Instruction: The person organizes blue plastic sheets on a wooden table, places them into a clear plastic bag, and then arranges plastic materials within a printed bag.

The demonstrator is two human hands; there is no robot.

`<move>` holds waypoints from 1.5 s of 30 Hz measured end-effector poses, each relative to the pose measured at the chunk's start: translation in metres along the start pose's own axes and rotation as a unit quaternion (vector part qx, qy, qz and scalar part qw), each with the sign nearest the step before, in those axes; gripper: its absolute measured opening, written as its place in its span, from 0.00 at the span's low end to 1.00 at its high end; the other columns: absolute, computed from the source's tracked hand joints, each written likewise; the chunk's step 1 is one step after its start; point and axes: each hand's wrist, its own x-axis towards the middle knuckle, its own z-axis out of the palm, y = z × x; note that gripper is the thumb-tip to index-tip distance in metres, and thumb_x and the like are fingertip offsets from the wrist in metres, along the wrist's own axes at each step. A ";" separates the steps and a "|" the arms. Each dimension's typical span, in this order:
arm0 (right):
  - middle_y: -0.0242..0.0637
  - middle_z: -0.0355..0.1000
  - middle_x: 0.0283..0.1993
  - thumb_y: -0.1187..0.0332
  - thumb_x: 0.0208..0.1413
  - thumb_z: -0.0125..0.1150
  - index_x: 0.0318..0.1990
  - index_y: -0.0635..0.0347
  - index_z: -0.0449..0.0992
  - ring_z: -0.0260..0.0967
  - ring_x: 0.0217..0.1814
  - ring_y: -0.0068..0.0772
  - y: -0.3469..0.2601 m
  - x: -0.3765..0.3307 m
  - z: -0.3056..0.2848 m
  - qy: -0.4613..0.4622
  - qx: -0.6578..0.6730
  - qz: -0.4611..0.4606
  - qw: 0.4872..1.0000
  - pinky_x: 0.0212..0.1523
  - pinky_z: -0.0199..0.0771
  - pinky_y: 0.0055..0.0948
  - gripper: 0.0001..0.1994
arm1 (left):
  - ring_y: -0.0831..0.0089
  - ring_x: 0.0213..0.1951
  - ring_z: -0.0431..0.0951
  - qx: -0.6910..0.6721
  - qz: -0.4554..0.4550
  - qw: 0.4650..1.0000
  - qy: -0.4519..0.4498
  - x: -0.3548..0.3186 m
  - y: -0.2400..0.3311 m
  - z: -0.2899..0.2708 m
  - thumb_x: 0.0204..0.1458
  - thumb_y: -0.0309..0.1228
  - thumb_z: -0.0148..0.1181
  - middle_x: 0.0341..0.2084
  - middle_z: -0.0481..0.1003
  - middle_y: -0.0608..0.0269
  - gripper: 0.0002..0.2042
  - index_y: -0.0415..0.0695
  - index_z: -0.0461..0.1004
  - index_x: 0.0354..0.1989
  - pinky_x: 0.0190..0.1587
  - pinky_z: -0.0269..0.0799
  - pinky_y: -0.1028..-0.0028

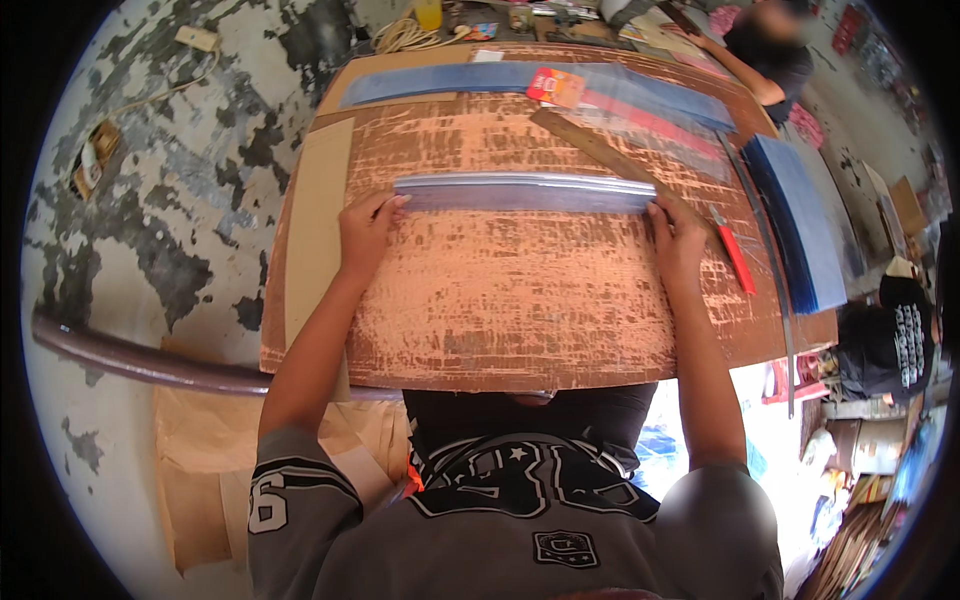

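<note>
A long, folded strip of clear plastic sheet [520, 195] lies across the middle of the worn brown tabletop [510, 310], with a shiny upper edge. My left hand [367, 228] pinches its left end between thumb and fingers. At the other end, my right hand [680, 235] grips the strip's right corner, its fingertips partly hidden. Just right of that hand rests a red-handled cutter [735, 258]. A brown wooden strip [590, 145] lies slantwise behind the plastic, running toward my right hand.
Blue plastic sheets [430, 82] lie along the far side, beneath a red-orange card [556, 87]. A stack of blue sheets [795, 225] sits at the right edge beside a long thin metal strip [768, 235]. Cardboard [318, 230] covers the left edge. Another person [765, 55] works at far right.
</note>
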 end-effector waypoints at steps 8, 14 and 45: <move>0.43 0.79 0.31 0.67 0.61 0.66 0.45 0.66 0.81 0.76 0.31 0.29 0.001 -0.002 -0.002 -0.031 0.072 0.118 0.990 0.35 0.73 0.31 0.11 | 0.80 0.32 0.76 -0.030 -0.064 0.997 -0.033 0.007 -0.004 0.001 0.54 0.27 0.70 0.29 0.77 0.65 0.07 0.37 0.77 0.33 0.36 0.74 0.78; 0.34 0.80 0.39 0.67 0.64 0.65 0.48 0.69 0.79 0.75 0.41 0.20 -0.006 0.001 -0.002 -0.079 0.175 0.184 0.964 0.44 0.75 0.22 0.13 | 0.83 0.28 0.64 -0.012 -0.062 0.997 -0.036 0.008 -0.006 0.001 0.51 0.28 0.74 0.24 0.66 0.73 0.14 0.39 0.70 0.29 0.32 0.66 0.79; 0.43 0.81 0.35 0.69 0.61 0.66 0.43 0.67 0.80 0.79 0.36 0.27 -0.002 -0.001 0.001 -0.026 0.163 0.142 0.976 0.39 0.76 0.28 0.09 | 0.84 0.25 0.66 -0.062 -0.044 0.997 0.001 0.007 -0.015 -0.001 0.57 0.27 0.68 0.22 0.71 0.73 0.08 0.37 0.78 0.29 0.29 0.62 0.80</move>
